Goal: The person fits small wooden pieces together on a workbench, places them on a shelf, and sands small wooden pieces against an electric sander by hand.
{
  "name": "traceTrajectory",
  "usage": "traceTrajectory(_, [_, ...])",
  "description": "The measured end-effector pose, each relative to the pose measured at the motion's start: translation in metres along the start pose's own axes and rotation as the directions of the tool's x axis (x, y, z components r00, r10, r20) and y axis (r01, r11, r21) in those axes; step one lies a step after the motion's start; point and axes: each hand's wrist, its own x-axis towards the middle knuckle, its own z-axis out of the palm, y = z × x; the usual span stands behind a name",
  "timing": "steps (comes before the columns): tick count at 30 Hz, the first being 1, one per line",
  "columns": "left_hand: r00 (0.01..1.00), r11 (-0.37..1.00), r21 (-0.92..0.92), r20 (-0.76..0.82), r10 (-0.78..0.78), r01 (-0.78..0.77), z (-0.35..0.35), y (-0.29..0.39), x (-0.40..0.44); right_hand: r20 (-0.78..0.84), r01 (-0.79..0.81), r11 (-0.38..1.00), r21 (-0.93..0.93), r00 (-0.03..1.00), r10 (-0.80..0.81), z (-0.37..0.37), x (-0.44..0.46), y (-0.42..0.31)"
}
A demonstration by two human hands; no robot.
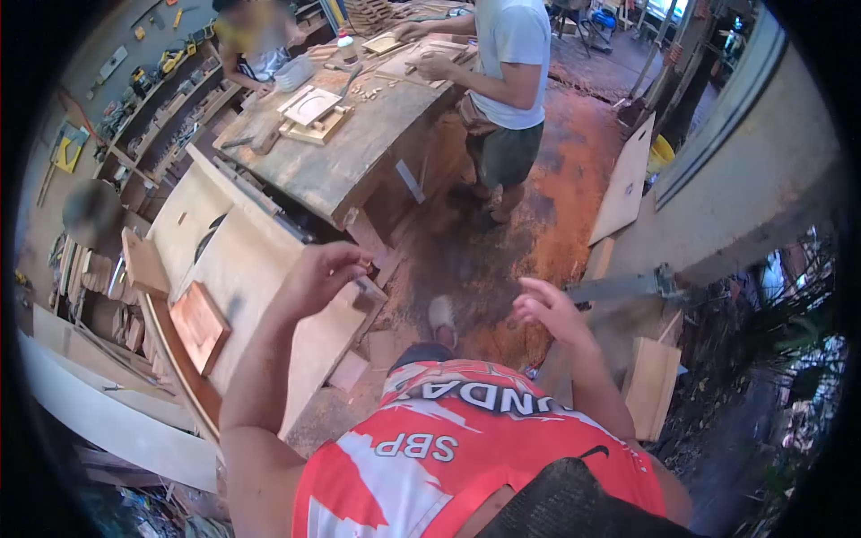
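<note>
My left hand [325, 276] is raised over the edge of a pale plywood-topped table [256, 269]. Its fingers are curled together, with a small dark thing at their tips that I cannot make out. Above the sawdust-covered floor, my right hand [549, 309] hangs in the air with its fingers stretched out and nothing in them. A reddish-brown wooden block [201, 326] lies on the plywood top to the left of my left hand. Beside it, another wood piece [143, 262] stands at the table's left edge.
Ahead is a large workbench [381, 134] with framed wood panels [311, 105], a bottle [346, 47] and small wood bits. A person in a white shirt [511, 63] works at its right side; another person [256, 40] is behind it. A board [625, 179] leans at right.
</note>
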Motion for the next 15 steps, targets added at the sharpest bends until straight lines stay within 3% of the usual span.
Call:
traceTrajectory(2, [0.994, 1.000, 0.014, 0.111, -0.013, 0.011, -0.018, 0.005, 0.063, -0.086, 0.007, 1.000, 0.004, 0.996, -0.007, -0.035, 0.026, -0.003])
traceTrajectory(4, [0.961, 0.964, 0.135, 0.187, 0.203, -0.230, -0.029, -0.006, 0.137, -0.144, 0.000, 1.000, 0.004, 0.990, 0.000, -0.065, 0.050, -0.011])
traceTrajectory(7, [0.877, 0.898, 0.103, 0.288, 0.385, -0.428, -0.023, -0.034, 0.253, -0.319, -0.060, 0.998, -0.030, 0.947, 0.047, -0.102, 0.085, -0.031])
traceTrajectory(9, [0.834, 0.897, 0.016, 0.375, 0.405, -0.442, -0.002, -0.040, 0.325, -0.437, -0.178, 0.981, -0.078, 0.891, 0.127, -0.131, 0.102, -0.044])
traceTrajectory(11, [0.789, 0.908, -0.080, 0.469, 0.398, -0.411, 0.034, -0.044, 0.387, -0.464, -0.185, 0.978, -0.094, 0.878, 0.121, -0.158, 0.118, -0.056])
traceTrajectory(13, [0.778, 0.912, -0.226, 0.476, 0.410, -0.342, 0.071, -0.041, 0.432, -0.545, -0.225, 0.971, -0.081, 0.826, 0.146, -0.176, 0.134, -0.071])
traceTrajectory(15, [0.734, 0.875, -0.279, 0.476, 0.484, -0.395, 0.110, -0.041, 0.473, -0.574, -0.205, 0.979, -0.016, 0.803, 0.159, -0.202, 0.155, -0.073])
